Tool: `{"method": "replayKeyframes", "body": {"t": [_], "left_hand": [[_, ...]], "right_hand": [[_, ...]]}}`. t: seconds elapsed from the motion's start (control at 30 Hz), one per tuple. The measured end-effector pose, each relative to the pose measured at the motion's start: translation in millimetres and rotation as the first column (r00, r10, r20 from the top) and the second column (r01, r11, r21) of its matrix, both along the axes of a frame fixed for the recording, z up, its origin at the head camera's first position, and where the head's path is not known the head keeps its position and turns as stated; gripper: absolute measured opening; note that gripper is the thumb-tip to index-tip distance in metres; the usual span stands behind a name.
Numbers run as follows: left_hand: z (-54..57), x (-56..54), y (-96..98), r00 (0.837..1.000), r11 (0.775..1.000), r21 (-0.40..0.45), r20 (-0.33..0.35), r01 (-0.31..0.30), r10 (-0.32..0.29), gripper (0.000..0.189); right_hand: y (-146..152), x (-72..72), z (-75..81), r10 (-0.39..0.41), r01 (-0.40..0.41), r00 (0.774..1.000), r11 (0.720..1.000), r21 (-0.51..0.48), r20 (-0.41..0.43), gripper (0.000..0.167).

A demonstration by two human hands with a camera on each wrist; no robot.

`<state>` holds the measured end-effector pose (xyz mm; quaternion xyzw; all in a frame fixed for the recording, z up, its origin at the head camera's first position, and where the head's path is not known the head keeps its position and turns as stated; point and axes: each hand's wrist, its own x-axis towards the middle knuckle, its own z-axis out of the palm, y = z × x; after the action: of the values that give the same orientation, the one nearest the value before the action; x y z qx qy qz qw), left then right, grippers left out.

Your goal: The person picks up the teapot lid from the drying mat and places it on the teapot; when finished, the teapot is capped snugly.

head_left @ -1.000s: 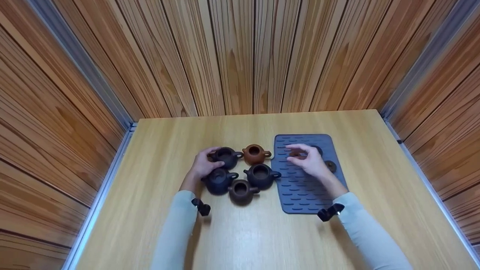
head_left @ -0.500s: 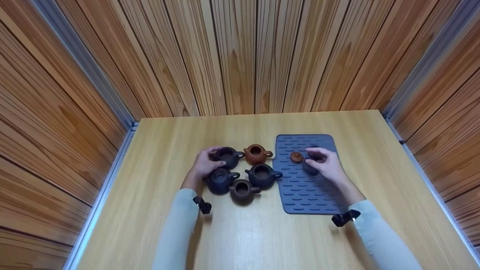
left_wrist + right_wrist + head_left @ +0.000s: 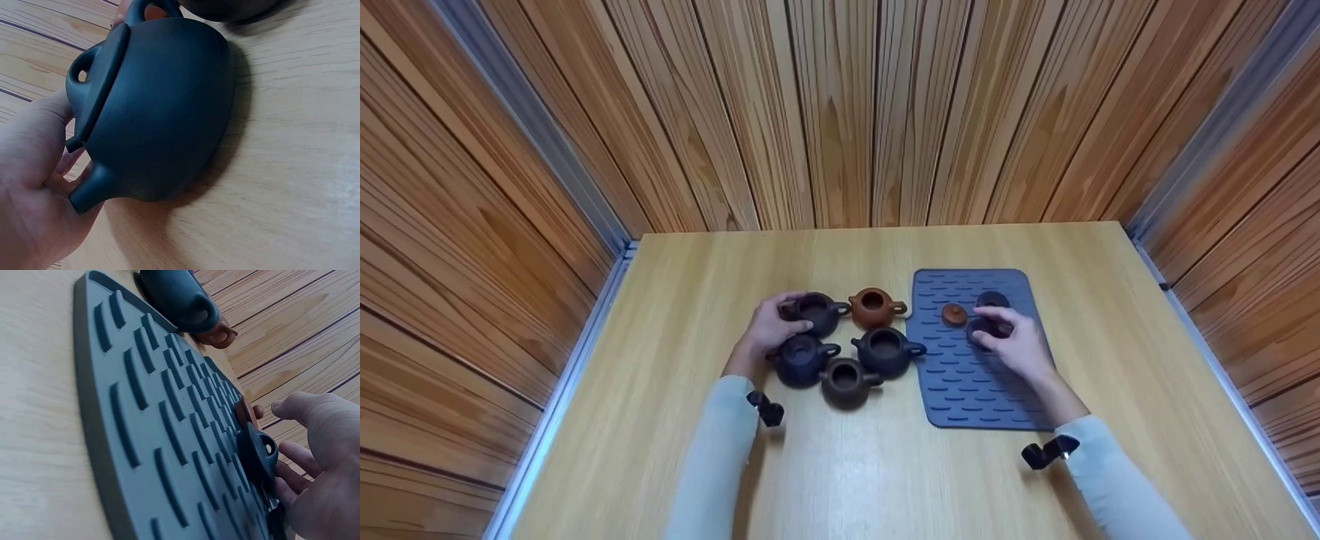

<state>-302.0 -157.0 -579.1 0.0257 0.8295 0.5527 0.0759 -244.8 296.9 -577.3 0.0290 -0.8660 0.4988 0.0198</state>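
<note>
My left hand (image 3: pixel 772 326) grips the dark back-left teapot (image 3: pixel 817 313), which has no lid, its thumb over the near side. In the left wrist view a dark lidded teapot (image 3: pixel 163 107) largely hides that grip. To the right, my right hand (image 3: pixel 1016 341) hovers over the grey ridged mat (image 3: pixel 960 397), fingers spread around a dark lid (image 3: pixel 979 330) that lies there. In the right wrist view this lid has a loop knob (image 3: pixel 270 448), and the thumb (image 3: pixel 295 408) stands off it. An orange-brown lid (image 3: pixel 954 314) and another dark lid (image 3: pixel 994 298) lie beside it.
An orange-brown teapot (image 3: pixel 872 307), a dark one (image 3: pixel 887 352) and a brown one (image 3: pixel 845 384) stand close together, lidless, left of the mat. The wooden table (image 3: pixel 840 480) meets plank walls (image 3: pixel 840 112) at its back edge.
My right hand has moved right and slightly toward me, from over the orange-brown lid to the dark lid, uncovering the orange-brown one. The left hand keeps its hold on the teapot.
</note>
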Motion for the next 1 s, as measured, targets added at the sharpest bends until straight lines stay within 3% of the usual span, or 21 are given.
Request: {"method": "replayKeyframes", "body": {"t": [0.17,0.4,0.57,1.0], "left_hand": [[-1.3,-0.1,1.2,1.000,1.000,-0.016,0.007,-0.009,0.009,0.059],[-2.1,-0.2,1.4,1.000,1.000,-0.029,0.019,-0.011,0.011,0.059],[-1.0,-1.0,1.0,1.000,0.999,-0.034,0.016,-0.015,0.016,0.059],[0.3,0.8,1.2,1.000,1.000,-0.015,0.006,-0.005,0.005,0.058]], "right_hand": [[-3,3.5,-4.0,0.000,-0.001,1.000,1.000,-0.012,-0.012,0.045],[-5,9.3,-9.6,0.017,-0.017,0.999,1.000,0.008,0.032,0.044],[-4,9.7,-13.3,0.026,-0.027,1.000,1.000,0.015,0.010,0.042],[-1,12.0,-17.7,0.068,-0.068,0.998,0.990,0.125,0.001,0.050]]}}
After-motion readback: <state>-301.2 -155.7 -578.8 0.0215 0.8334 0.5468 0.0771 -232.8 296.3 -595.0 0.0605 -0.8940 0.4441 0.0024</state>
